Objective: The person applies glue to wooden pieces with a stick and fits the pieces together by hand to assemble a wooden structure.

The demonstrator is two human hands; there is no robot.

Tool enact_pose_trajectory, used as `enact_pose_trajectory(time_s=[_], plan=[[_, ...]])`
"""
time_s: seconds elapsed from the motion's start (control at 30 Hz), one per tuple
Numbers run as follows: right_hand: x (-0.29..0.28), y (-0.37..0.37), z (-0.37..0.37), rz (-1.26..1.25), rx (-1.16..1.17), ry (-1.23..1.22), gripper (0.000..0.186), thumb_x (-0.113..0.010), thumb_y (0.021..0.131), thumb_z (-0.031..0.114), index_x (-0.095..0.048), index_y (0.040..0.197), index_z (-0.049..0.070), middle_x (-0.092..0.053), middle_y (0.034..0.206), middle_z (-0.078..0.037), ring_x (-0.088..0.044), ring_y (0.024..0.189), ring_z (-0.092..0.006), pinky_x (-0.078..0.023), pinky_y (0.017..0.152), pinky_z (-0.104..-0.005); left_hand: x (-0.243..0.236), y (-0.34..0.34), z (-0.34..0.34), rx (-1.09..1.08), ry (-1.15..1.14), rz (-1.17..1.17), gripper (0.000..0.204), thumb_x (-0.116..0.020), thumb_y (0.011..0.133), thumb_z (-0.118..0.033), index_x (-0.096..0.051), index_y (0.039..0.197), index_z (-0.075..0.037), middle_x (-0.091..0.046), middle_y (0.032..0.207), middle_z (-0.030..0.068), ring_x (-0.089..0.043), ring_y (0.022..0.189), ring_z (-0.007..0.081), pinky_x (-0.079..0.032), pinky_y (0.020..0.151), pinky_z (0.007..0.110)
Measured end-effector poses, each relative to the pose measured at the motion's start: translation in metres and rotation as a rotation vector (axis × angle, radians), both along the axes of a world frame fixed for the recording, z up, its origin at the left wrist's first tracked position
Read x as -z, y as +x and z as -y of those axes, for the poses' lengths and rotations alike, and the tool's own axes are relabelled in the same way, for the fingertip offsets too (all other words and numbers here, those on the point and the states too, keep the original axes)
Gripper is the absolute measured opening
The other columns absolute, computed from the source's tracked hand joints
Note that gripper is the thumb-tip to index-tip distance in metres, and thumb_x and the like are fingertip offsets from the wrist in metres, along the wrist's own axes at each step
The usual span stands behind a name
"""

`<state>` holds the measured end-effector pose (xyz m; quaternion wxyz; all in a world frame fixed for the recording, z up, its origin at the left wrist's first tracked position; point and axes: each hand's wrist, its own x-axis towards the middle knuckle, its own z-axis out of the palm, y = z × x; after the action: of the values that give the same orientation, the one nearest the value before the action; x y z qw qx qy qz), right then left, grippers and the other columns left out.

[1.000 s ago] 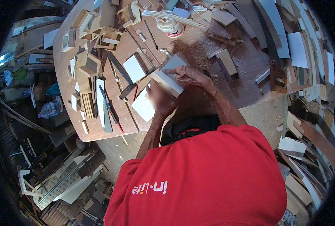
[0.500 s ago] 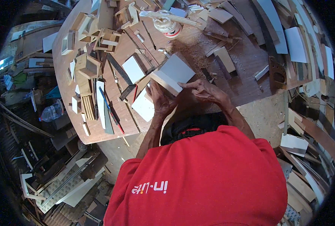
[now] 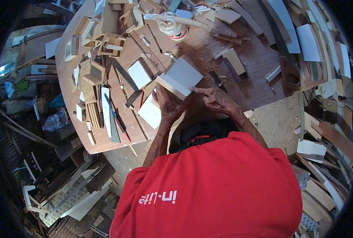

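A white-faced wooden box (image 3: 183, 75) is tilted above the near part of the table, with two pale panels meeting along an edge. My left hand (image 3: 169, 106) grips its near left side, thumb and fingers against the panel. At its near right corner is my right hand (image 3: 217, 100), fingers bent and fingertips against the edge; the underside of the grip is hidden. White-faced pieces (image 3: 150, 112) lie beside my left hand. Close by are a dark try square (image 3: 133, 97) and a red pencil (image 3: 141, 99).
The brown table (image 3: 260, 93) carries a jar (image 3: 172, 28) with sticks across its top, sawdust (image 3: 196, 51) and a wood block (image 3: 235, 61). Small wooden boxes (image 3: 113, 43) crowd the left. Offcuts (image 3: 317, 190) pile up on the right, boards (image 3: 85, 202) at lower left.
My right fingertips have shifted slightly right along the box's near corner. The left hand keeps its hold, and the whole view has moved a little.
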<state>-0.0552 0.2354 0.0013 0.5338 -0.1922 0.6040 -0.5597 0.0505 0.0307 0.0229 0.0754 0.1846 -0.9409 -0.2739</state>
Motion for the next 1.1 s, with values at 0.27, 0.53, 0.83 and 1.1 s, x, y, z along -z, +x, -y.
enact_pose_trajectory(time_s=[0.27, 0.53, 0.83, 1.1], plan=[[-0.022, -0.019, 0.035, -0.234, -0.048, 0.030, 0.047, -0.043, 0.088, 0.009, -0.061, 0.131, 0.015, -0.052, 0.062, -0.002, -0.047, 0.055, -0.0111, -0.043, 0.053, -0.0294, -0.005, -0.002, 0.000, -0.008, 0.071, 0.025, 0.118, -0.085, 0.061, -0.047, -0.021, 0.141, 0.011, -0.039, 0.137, 0.0317, -0.036, 0.132, 0.0416, -0.013, 0.111, 0.057], [0.000, -0.046, 0.072, -0.655, -0.196, -0.117, 0.038, -0.042, 0.088, 0.014, -0.069, 0.112, 0.003, -0.061, 0.074, -0.017, -0.058, 0.067, -0.0200, -0.048, 0.062, -0.0329, -0.005, -0.004, 0.000, -0.030, 0.070, 0.027, 0.107, -0.084, 0.060, -0.039, -0.026, 0.139, 0.006, -0.043, 0.130, 0.0257, -0.039, 0.127, 0.0407, -0.015, 0.110, 0.057], [0.047, -0.061, 0.116, -1.087, -0.239, -0.307, 0.035, -0.045, 0.086, 0.012, -0.068, 0.109, -0.002, -0.067, 0.099, -0.023, -0.063, 0.072, -0.0275, -0.050, 0.068, -0.0359, -0.004, 0.003, 0.005, -0.052, 0.051, -0.003, 0.106, -0.084, 0.060, -0.042, -0.028, 0.137, 0.007, -0.044, 0.124, 0.0247, -0.041, 0.124, 0.0412, -0.015, 0.109, 0.058], [0.113, -0.042, 0.115, -0.931, -0.307, -0.306, 0.037, -0.042, 0.090, 0.001, -0.042, 0.127, 0.007, -0.044, 0.129, -0.007, -0.044, 0.122, -0.0156, -0.039, 0.107, -0.0315, 0.001, 0.006, 0.007, -0.039, 0.011, -0.030, 0.109, -0.082, 0.063, -0.048, -0.027, 0.139, 0.008, -0.044, 0.126, 0.0257, -0.041, 0.125, 0.0420, -0.015, 0.109, 0.058]])
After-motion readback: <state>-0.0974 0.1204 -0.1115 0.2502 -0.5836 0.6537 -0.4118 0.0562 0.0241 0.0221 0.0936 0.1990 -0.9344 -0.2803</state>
